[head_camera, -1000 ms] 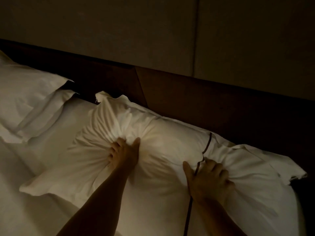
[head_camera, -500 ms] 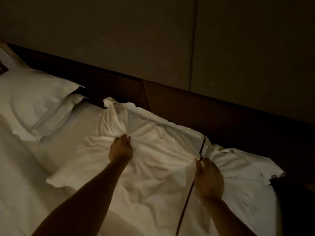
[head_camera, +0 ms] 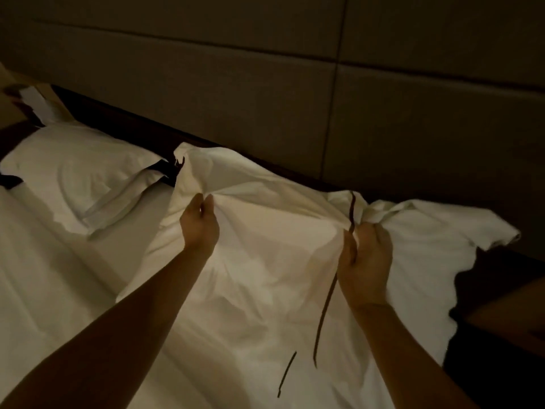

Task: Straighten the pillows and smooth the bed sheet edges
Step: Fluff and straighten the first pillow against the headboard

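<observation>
A white pillow [head_camera: 274, 231] with a thin dark stripe near its right end hangs lifted off the bed, its case bunched and creased. My left hand [head_camera: 199, 225] pinches the fabric near the pillow's upper left. My right hand [head_camera: 365, 255] grips a fold at the stripe, near the upper right. A second white pillow [head_camera: 79, 175] lies flat at the left by the headboard. The white bed sheet [head_camera: 53, 284] spreads below it.
A dark wooden headboard [head_camera: 265, 154] runs diagonally behind the pillows, with a padded wall panel [head_camera: 236, 84] above it. A dark bedside surface [head_camera: 501, 314] sits at the right edge. The room is dim.
Both hands went from pressing into the pillow to gripping its case. The pillow has been pulled up off the bed and toward me.
</observation>
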### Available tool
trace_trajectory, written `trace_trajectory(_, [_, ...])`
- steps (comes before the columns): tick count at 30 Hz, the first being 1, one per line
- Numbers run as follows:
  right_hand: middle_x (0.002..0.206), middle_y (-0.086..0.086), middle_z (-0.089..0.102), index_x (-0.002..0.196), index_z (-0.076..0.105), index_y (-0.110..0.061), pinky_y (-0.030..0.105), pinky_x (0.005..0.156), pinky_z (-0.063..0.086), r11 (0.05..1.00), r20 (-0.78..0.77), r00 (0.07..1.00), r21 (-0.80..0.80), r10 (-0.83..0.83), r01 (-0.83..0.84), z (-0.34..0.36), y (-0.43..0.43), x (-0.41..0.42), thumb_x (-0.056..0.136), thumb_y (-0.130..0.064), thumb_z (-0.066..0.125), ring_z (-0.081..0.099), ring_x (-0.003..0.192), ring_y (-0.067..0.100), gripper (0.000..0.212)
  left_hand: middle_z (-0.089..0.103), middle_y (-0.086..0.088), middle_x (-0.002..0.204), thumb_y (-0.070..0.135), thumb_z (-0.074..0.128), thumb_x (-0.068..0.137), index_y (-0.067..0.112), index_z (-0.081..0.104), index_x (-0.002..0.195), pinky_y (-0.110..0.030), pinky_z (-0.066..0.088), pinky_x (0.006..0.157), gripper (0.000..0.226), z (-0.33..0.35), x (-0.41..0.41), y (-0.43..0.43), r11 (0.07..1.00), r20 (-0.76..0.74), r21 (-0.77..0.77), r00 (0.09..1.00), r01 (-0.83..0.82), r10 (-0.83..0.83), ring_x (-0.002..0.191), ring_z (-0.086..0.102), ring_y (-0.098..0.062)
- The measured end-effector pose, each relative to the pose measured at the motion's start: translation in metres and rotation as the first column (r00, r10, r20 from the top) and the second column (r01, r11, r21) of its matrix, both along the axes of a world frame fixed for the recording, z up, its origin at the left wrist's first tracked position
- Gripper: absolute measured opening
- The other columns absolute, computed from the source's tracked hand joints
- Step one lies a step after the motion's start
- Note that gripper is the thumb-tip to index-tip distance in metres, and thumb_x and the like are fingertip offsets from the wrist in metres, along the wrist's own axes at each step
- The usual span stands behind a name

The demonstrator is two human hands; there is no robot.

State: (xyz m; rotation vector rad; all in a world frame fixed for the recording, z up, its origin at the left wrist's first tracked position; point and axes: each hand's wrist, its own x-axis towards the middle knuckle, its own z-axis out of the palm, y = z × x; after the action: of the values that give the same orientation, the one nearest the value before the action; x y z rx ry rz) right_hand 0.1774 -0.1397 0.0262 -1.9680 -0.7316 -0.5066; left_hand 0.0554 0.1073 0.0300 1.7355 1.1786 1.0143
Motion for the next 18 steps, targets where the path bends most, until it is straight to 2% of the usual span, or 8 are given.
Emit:
trace_trajectory(2, [0.077, 0.021, 0.054, 0.078, 0.054, 0.000, 0.046, 0.067, 0.043, 0.998, 0.138, 0.990, 0.053, 0.010, -0.018, 0.028, -0.001, 0.013, 0.095, -0.018, 0.044, 0.051, 0.073, 0.035, 0.027, 0.058, 0.014, 0.082, 0.032, 0.047, 0.099, 0.015, 0.060, 0.095, -0.026, 0.042, 0.085, 0.022, 0.017, 0.012, 0.000, 0.999, 0.152, -0.030, 0.988, 0.014, -0.010, 0.074, 0.054, 0.008])
trace_trajectory(5, [0.077, 0.018, 0.051, 0.079, 0.048, -0.005, 0.042, 0.070, 0.038, 0.993, 0.331, 0.943, 0.115, -0.016, -0.023, 0.042, -0.008, 0.033, 0.099, -0.023, 0.045, 0.047, 0.074, 0.032, 0.028, 0.065, -0.001, 0.100, 0.036, 0.046, 0.098, 0.004, 0.062, 0.105, -0.023, 0.047, 0.089, 0.036, 0.027, 0.024, 0.000, 0.999, 0.287, 0.029, 0.957, 0.038, -0.044, 0.090, 0.061, -0.008])
trace_trajectory(7, [0.078, 0.017, 0.050, 0.083, 0.046, -0.008, 0.040, 0.074, 0.036, 0.995, 0.367, 0.930, 0.101, -0.019, -0.020, 0.029, -0.015, 0.043, 0.098, -0.023, 0.049, 0.044, 0.078, 0.030, 0.021, 0.065, 0.004, 0.093, 0.041, 0.044, 0.098, 0.017, 0.063, 0.097, -0.016, 0.048, 0.084, 0.030, 0.015, 0.030, 0.000, 0.996, 0.296, 0.072, 0.952, 0.059, -0.078, 0.086, 0.061, -0.001])
trace_trajectory(9, [0.081, 0.017, 0.051, 0.087, 0.052, -0.006, 0.042, 0.075, 0.036, 1.000, 0.306, 0.952, -0.026, -0.001, 0.009, -0.001, -0.021, 0.046, 0.092, -0.018, 0.056, 0.046, 0.080, 0.033, 0.014, 0.063, 0.002, 0.085, 0.039, 0.043, 0.099, 0.017, 0.060, 0.089, -0.014, 0.046, 0.076, 0.029, -0.012, 0.033, -0.002, 0.997, 0.224, 0.059, 0.972, 0.052, -0.064, 0.077, 0.058, -0.003])
trace_trajectory(11, [0.082, 0.021, 0.054, 0.090, 0.064, 0.001, 0.048, 0.076, 0.040, 0.973, 0.169, 0.986, -0.229, 0.000, 0.039, -0.041, -0.026, 0.041, 0.086, -0.011, 0.069, 0.053, 0.081, 0.039, 0.013, 0.057, -0.008, 0.081, 0.031, 0.043, 0.101, 0.004, 0.058, 0.086, -0.018, 0.037, 0.072, 0.034, -0.045, 0.032, -0.005, 0.999, 0.067, 0.041, 0.997, 0.030, -0.033, 0.075, 0.051, -0.012])
trace_trajectory(13, [0.082, 0.021, 0.057, 0.091, 0.069, 0.001, 0.051, 0.075, 0.044, 0.913, 0.013, 1.000, -0.407, -0.008, 0.013, -0.078, -0.027, 0.036, 0.080, -0.007, 0.077, 0.058, 0.080, 0.042, 0.016, 0.051, 0.000, 0.074, 0.027, 0.045, 0.101, 0.006, 0.057, 0.078, -0.023, 0.032, 0.075, 0.033, -0.075, 0.030, -0.003, 1.000, -0.095, -0.030, 0.995, -0.005, 0.002, 0.068, 0.044, -0.012])
trace_trajectory(15, [0.082, 0.016, 0.058, 0.092, 0.071, -0.004, 0.050, 0.075, 0.045, 0.880, -0.097, 0.995, -0.474, -0.006, -0.041, -0.097, -0.025, 0.034, 0.080, -0.012, 0.078, 0.058, 0.081, 0.039, 0.016, 0.043, 0.007, 0.064, 0.028, 0.046, 0.100, 0.014, 0.047, 0.068, -0.029, 0.032, 0.073, 0.035, -0.090, 0.026, 0.004, 0.997, -0.203, -0.075, 0.979, -0.020, 0.004, 0.062, 0.041, -0.014])
trace_trajectory(18, [0.079, 0.011, 0.055, 0.090, 0.069, -0.010, 0.046, 0.071, 0.044, 0.887, -0.096, 0.995, -0.460, 0.004, -0.048, -0.102, -0.018, 0.040, 0.082, -0.019, 0.076, 0.055, 0.077, 0.033, 0.014, 0.042, 0.006, 0.060, 0.030, 0.048, 0.098, 0.012, 0.044, 0.068, -0.030, 0.033, 0.068, 0.036, -0.090, 0.028, 0.018, 0.999, -0.264, -0.048, 0.965, -0.006, -0.007, 0.068, 0.046, -0.022])
